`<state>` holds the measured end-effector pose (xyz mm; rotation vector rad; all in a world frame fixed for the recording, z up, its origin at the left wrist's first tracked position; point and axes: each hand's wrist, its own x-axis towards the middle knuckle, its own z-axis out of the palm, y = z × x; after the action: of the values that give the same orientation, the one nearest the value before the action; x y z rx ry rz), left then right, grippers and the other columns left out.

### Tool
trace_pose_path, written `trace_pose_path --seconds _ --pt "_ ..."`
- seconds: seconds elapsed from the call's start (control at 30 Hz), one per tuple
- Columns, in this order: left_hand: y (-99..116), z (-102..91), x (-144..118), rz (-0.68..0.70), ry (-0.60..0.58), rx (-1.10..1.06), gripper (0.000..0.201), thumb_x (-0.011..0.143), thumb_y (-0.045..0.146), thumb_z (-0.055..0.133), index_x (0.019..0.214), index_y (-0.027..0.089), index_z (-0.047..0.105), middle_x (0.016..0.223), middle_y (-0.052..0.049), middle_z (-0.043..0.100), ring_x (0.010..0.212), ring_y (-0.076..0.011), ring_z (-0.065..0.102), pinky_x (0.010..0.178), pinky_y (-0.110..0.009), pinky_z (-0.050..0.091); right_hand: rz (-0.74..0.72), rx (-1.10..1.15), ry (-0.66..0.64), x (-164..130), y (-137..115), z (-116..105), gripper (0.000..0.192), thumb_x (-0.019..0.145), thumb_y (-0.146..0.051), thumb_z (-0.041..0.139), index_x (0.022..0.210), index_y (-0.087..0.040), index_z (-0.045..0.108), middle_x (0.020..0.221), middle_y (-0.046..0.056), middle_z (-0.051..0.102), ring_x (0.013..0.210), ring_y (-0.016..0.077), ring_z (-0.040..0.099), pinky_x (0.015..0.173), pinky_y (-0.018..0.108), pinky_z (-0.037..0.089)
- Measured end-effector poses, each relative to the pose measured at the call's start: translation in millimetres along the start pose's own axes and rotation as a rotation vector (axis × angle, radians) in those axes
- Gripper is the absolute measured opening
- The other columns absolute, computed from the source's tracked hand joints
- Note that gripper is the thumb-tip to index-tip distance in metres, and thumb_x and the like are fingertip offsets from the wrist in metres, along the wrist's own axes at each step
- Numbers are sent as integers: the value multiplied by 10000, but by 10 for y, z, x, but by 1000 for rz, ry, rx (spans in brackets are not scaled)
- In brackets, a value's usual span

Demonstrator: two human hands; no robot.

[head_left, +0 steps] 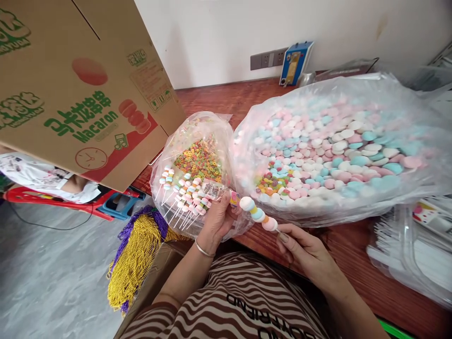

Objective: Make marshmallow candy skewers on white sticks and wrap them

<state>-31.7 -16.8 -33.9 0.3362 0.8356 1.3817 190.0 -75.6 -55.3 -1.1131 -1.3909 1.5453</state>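
Note:
My right hand (306, 250) pinches the stick end of a candy skewer (257, 214), threaded with pastel marshmallow discs and yellow and orange rings. Facing its tip, my left hand (218, 217) grips a small clear wrapper (212, 189) with a printed label and a colourful end. The skewer's tip is right at the wrapper, but I cannot tell whether it is inside. Just beyond my left hand, several finished skewers (189, 193) lie on a plastic bag (226, 136) of small coloured candy rings (199, 157).
A large clear bag (381, 89) of pastel marshmallow discs (328, 155) covers the right of the wooden table (226, 101). White sticks (406, 254) lie in plastic at right. A Macaron carton (116, 70) stands left, gold and purple beads (137, 259) below it. A blue device (296, 63) stands by the wall.

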Motion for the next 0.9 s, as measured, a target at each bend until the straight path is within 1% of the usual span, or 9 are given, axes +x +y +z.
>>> trace_pose_path --seconds 0.1,0.23,0.4,0.47,0.53,0.63,0.7,0.8,0.9 --pt "-3 4 -3 6 9 14 551 507 479 991 679 152 582 589 61 511 519 -56 385 509 -225 340 -32 -89 59 -17 -1 -7 334 989 -488 566 1093 -222 739 675 -7 591 535 126 516 482 234 429" --pt "-25 -21 12 8 80 33 555 490 481 994 656 147 583 549 71 479 511 -55 391 519 -223 346 -163 -294 201 -50 -57 -6 264 985 -420 568 1061 -229 733 676 -2 626 574 148 576 523 247 464" --pt "-35 -21 3 9 121 73 501 562 465 972 631 165 577 532 63 488 504 -71 407 527 -239 343 -275 -463 235 -75 -68 14 230 1015 -328 529 1099 -208 706 708 1 701 613 162 666 552 244 508" --pt "-26 -6 -2 20 160 98 474 557 429 980 628 165 594 534 57 504 502 -74 421 529 -243 356 -374 -588 286 -79 -39 20 209 1023 -287 529 1116 -203 696 801 20 753 636 161 694 562 243 515" --pt "-15 7 -4 43 208 105 464 505 387 1003 632 164 617 540 57 525 502 -72 438 523 -235 368 -505 -750 349 -81 -12 18 198 1030 -245 526 1134 -191 686 903 47 786 682 170 725 598 254 526" --pt "-7 18 2 96 248 109 482 430 359 1022 648 164 639 567 52 569 512 -75 474 503 -221 374 -703 -1036 433 -91 -3 -2 188 1010 -170 568 1167 -149 669 898 77 797 674 193 725 635 303 521" --pt "-13 21 7 127 264 132 482 427 362 1019 662 163 648 588 47 593 518 -79 494 495 -218 381 -825 -1188 475 -109 -16 -23 239 960 -107 643 1198 -113 657 876 96 800 657 204 710 654 333 513" --pt "-29 28 12 148 268 161 459 458 371 1007 654 165 647 568 57 572 498 -76 477 477 -213 370 -947 -1276 486 -149 -29 -57 345 898 -35 706 1233 -89 642 932 133 810 708 213 716 715 358 523" --pt "-42 39 7 128 274 181 412 524 336 989 610 169 622 533 65 533 480 -69 445 474 -211 356 -980 -1296 469 -178 -19 -83 339 908 -24 688 1236 -96 642 955 142 814 719 206 712 740 372 528"
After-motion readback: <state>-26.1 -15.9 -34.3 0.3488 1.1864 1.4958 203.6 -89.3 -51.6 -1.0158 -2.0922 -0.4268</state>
